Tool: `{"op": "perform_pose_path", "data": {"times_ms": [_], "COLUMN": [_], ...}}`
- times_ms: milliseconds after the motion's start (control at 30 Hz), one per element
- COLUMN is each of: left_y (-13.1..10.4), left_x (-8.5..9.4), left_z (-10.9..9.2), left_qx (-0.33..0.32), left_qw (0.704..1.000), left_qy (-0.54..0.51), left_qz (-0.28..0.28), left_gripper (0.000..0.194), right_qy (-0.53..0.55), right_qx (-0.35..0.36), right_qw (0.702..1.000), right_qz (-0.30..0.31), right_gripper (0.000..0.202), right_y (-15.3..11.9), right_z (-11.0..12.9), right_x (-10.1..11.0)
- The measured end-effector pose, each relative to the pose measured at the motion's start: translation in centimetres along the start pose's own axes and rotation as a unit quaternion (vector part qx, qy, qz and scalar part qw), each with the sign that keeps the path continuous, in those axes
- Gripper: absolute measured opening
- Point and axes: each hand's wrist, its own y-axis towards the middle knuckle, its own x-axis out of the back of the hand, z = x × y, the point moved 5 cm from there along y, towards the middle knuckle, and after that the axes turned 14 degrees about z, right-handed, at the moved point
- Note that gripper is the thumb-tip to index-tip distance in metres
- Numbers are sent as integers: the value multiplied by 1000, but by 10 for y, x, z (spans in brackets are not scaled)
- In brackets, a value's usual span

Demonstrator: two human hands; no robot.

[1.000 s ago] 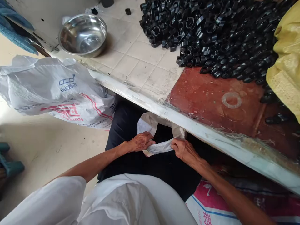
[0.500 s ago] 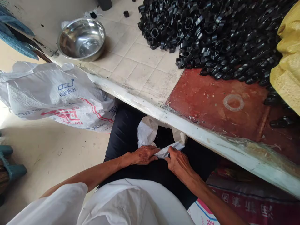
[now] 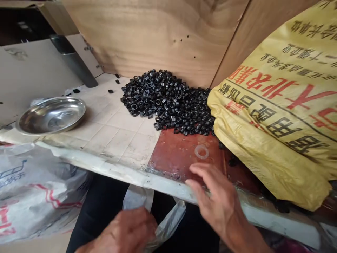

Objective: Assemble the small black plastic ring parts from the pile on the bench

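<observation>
My left hand (image 3: 126,230), slightly blurred, is low at the front with its fingers curled at the rim of a white bag (image 3: 170,221) in my lap. The bag's mouth gapes under the table edge, and its inside is dark. My right hand (image 3: 218,203) is raised over the table's front edge, thumb and fingers apart, holding nothing. Beyond its fingertips, a heap of small black ring-shaped parts (image 3: 168,100) lies against the wooden back board. A pale ring mark (image 3: 201,152) shows on the red surface just past the right hand.
A steel bowl (image 3: 51,117) sits at the left of the table (image 3: 118,140). Behind it leans a dark cylinder (image 3: 76,63). A yellow printed sack (image 3: 276,116) lies along the right side. Another white printed sack (image 3: 34,196) stands below the table at left.
My right hand has let go of the bag's rim and risen forward over the table edge, opening. The view has tilted up, showing the back board and more of the yellow sack.
</observation>
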Motion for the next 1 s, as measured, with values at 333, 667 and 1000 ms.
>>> {"op": "perform_pose_path", "data": {"times_ms": [333, 667, 1000], "left_y": [40, 109, 116], "left_x": [108, 121, 118], "left_z": [162, 203, 187], "left_qx": [287, 235, 158], "left_qw": [915, 936, 958], "left_qy": [207, 183, 201], "left_qz": [-191, -186, -130], "left_gripper": [81, 123, 106], "right_qy": [-323, -262, -226], "right_qx": [-120, -72, -13], "right_qw": [937, 960, 974], "right_qz": [-64, -68, -11], "right_gripper": [84, 90, 68], "right_y": [-43, 64, 131], "right_z": [-99, -125, -110], "right_x": [19, -20, -48]}}
